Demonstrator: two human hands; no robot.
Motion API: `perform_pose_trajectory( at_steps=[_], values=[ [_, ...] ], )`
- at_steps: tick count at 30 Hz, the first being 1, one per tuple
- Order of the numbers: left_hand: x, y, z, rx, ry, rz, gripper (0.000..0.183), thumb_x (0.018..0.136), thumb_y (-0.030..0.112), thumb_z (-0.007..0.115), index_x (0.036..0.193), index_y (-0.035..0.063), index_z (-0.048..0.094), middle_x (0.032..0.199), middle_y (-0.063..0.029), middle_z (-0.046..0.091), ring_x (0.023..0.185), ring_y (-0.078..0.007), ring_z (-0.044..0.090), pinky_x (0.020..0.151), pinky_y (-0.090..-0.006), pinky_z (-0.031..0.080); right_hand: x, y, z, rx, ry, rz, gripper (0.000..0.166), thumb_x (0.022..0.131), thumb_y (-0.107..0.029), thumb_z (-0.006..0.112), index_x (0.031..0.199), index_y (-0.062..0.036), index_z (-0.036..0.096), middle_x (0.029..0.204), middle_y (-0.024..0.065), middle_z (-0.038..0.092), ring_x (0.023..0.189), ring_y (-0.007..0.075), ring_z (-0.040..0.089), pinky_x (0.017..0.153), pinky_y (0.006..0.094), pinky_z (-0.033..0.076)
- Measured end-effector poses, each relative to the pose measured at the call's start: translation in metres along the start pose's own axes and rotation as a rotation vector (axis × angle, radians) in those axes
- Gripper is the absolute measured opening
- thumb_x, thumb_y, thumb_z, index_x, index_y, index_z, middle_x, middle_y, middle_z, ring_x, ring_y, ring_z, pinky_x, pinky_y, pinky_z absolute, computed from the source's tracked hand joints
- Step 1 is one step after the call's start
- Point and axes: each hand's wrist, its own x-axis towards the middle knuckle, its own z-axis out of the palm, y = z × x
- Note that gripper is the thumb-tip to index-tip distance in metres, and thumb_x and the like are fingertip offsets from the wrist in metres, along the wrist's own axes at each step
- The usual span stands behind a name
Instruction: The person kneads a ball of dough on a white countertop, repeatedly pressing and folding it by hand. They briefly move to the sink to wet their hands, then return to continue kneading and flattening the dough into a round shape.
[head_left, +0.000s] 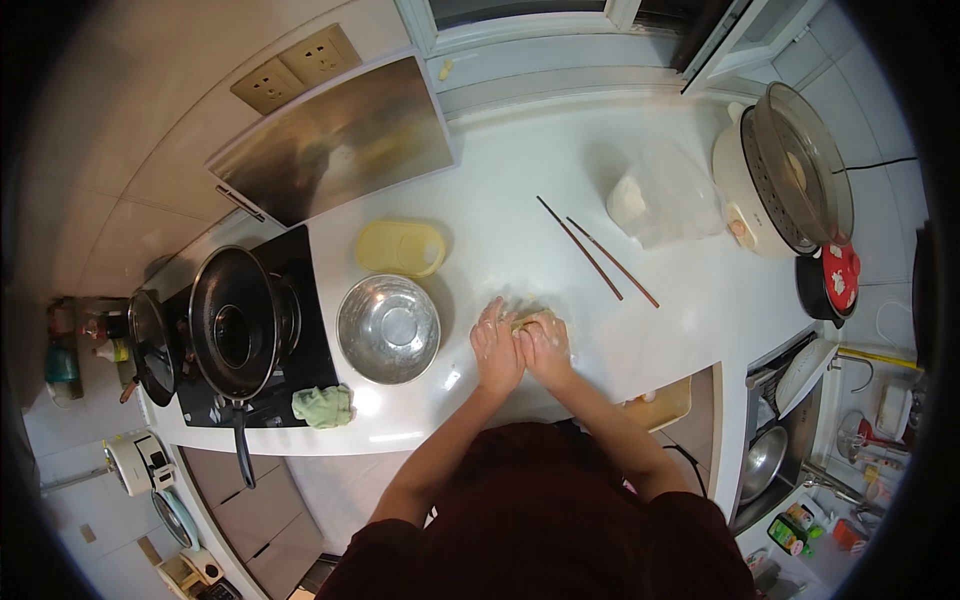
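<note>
Both of my hands are together on the white countertop, streaked with flour or sticky dough. My left hand (496, 351) lies along the left side of a small lump of dough (529, 318), its fingers pointing away from me. Curled over the near right side of that dough is my right hand (546, 343), with its fingers bent. Much of the lump is hidden beneath the hands. An empty-looking stainless steel bowl (388, 328) stands to the left. Behind it sits a yellow plastic container (400, 248). Two wooden chopsticks (592, 247) rest beyond my right hand.
A plastic bag with white powder (664, 199) stands toward the back right, near an electric steamer (772, 172). At left, a frying pan (234, 322) sits on the black cooktop, with a green cloth (322, 406) at its corner. A sink (799, 450) is at far right.
</note>
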Motion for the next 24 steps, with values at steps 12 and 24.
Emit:
perform_pose_trajectory(
  at_steps=[12, 24],
  values=[
    [0.032, -0.039, 0.044, 0.166, -0.175, -0.064, 0.021, 0.086, 0.024, 0.051, 0.098, 0.0077, 0.057, 0.096, -0.0123, 0.059, 0.091, -0.0319, 0.054, 0.081, -0.045, 0.037, 0.048, 0.02, 0.027, -0.307, 0.081, 0.068, 0.023, 0.084, -0.023, 0.054, 0.101, -0.0081, 0.06, 0.107, 0.0072, 0.056, 0.102, 0.0268, 0.05, 0.09, 0.0417, 0.036],
    [0.031, -0.007, -0.037, -0.208, -0.697, -0.396, 0.024, 0.089, 0.021, 0.048, 0.102, 0.0052, 0.059, 0.098, -0.0224, 0.061, 0.096, -0.0388, 0.056, 0.085, -0.0488, 0.042, 0.054, -0.025, -0.038, -0.178, -0.634, 0.402, 0.075, 0.091, -0.061, 0.022, 0.076, -0.0025, 0.068, 0.092, 0.0187, 0.067, 0.09, 0.0377, 0.061, 0.084, 0.0445, 0.046]
  ],
)
